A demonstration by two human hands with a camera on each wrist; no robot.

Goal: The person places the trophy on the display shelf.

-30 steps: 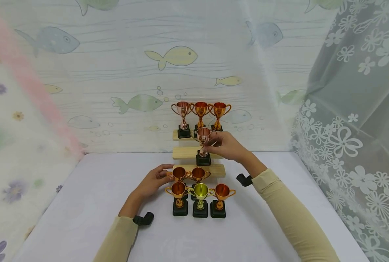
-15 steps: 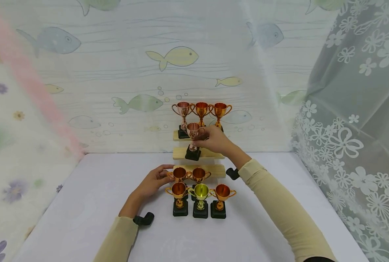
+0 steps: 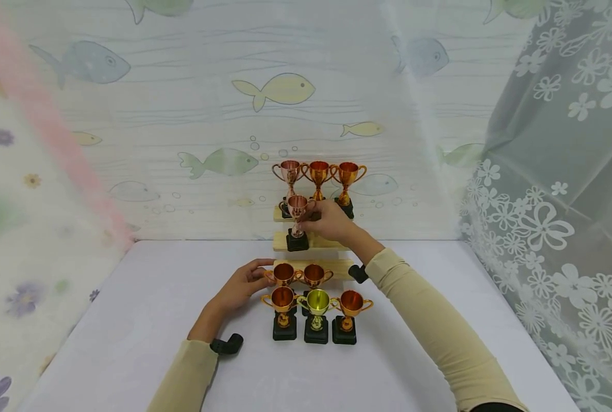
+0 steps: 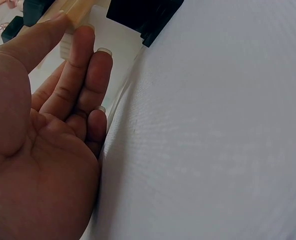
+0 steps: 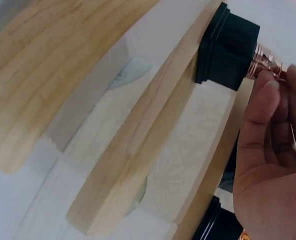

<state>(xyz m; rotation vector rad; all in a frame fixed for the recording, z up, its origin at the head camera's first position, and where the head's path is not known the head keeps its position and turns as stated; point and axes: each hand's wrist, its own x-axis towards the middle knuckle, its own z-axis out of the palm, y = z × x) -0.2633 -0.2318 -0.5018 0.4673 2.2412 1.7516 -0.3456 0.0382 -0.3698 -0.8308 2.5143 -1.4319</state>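
Pinching the pink cup (image 3: pixel 296 205) by its stem, my right hand (image 3: pixel 329 221) holds it upright at the left end of the middle plank (image 3: pixel 328 242), mid-frame, likely to leave its base free; my left hand (image 3: pixel 241 284), fingers loosely extended, touches the lowest plank (image 3: pixel 339 269), perhaps steadying it.

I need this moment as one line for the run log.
right hand: pinches rose-gold trophy at middle shelf | left hand: at bottom shelf | top shelf: three trophies | table: five trophies

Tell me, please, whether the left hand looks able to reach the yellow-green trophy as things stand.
Probably yes: orange trophies flank the yellow-green trophy on both sides, but its front looks open, so the left hand could likely come round that way.
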